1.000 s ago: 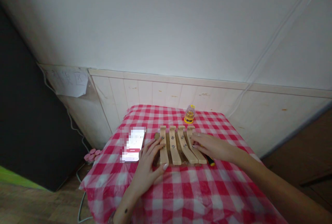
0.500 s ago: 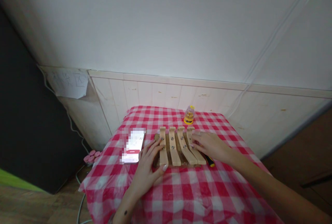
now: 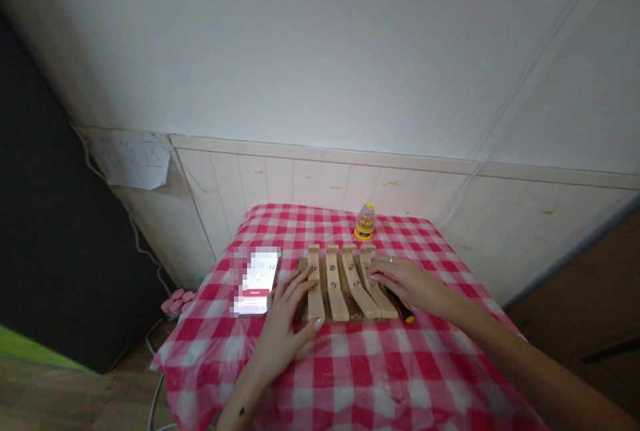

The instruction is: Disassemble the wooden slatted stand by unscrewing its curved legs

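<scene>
Several curved light-wood bars (image 3: 337, 294) lie side by side on a brown base (image 3: 301, 318), each with metal screws in its upper half. My left hand (image 3: 286, 314) rests over the left side, fingers spread across the leftmost bar and its thumb at that bar's near end. At the rightmost bar (image 3: 383, 303), my right hand (image 3: 403, 279) has its fingertips pinched together at a screw (image 3: 373, 282), which they partly cover. Under the right palm lies a tool with a black and yellow handle (image 3: 406, 313); its other end is hidden.
A red-and-white checked cloth (image 3: 350, 378) covers the table. A lit phone (image 3: 260, 284) lies left of my left hand. Toward the wall stands a clear case with a yellow base (image 3: 365, 221), holding small bits. Pink round objects (image 3: 177, 301) are beyond the table's left edge.
My right hand has shifted slightly and its fingers have turned at the rightmost bar's screws. The left hand and the bars stay in place.
</scene>
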A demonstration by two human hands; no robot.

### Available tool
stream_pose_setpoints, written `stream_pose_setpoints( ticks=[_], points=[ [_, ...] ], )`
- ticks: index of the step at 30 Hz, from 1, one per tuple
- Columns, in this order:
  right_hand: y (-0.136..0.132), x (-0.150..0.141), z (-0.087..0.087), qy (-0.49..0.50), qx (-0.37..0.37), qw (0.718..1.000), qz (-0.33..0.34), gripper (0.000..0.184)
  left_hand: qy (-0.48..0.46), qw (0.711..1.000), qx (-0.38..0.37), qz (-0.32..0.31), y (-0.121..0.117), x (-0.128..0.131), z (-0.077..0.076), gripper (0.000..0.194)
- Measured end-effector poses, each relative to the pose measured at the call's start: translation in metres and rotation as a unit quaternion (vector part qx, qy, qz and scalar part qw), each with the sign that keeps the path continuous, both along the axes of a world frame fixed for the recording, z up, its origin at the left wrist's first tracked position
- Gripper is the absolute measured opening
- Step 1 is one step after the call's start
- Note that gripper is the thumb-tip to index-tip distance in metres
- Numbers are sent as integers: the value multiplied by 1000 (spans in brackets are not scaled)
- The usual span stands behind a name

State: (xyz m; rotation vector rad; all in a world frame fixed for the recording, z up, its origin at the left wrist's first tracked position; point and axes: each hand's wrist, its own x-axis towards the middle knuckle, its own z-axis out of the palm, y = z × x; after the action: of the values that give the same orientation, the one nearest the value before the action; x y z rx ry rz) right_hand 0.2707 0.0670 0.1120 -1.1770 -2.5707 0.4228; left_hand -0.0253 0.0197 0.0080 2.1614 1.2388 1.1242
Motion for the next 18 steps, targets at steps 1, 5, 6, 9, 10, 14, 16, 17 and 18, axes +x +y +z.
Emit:
stream_pose_setpoints(
  ticks=[1, 5, 6, 9, 10, 14, 16, 17, 18],
  points=[
    [3, 3, 1, 11, 11, 1000, -2, 29, 0, 1000, 2, 0, 0, 0, 0, 44],
    [24, 24, 3, -19, 44, 995, -88, 27, 0, 1000, 0, 1, 0, -1, -1, 45],
    [30, 31, 2, -46, 50, 991, -117, 27, -1, 1000, -2, 2, 0, -1, -2, 46],
    [45, 48, -9, -77, 58, 982, -164, 28, -3, 1000, -8, 4, 0, 0, -3, 44],
    [49, 52, -15, -86, 58, 979, -175, 28, -5, 1000, -9, 7, -1, 0, -3, 44],
    [56, 62, -36, -109, 54, 969, -217, 30, -9, 1000, -10, 12, -2, 0, -2, 42],
    [56, 63, -43, -111, 49, 968, -221, 31, -9, 1000, -13, 11, -2, 1, -1, 42],
    [56, 63, -45, -110, 47, 968, -219, 31, -9, 1000, -15, 11, -2, 1, -1, 42],
    [55, 63, -46, -108, 45, 969, -217, 31, -8, 1000, -16, 11, -2, 1, -1, 43]
  ],
)
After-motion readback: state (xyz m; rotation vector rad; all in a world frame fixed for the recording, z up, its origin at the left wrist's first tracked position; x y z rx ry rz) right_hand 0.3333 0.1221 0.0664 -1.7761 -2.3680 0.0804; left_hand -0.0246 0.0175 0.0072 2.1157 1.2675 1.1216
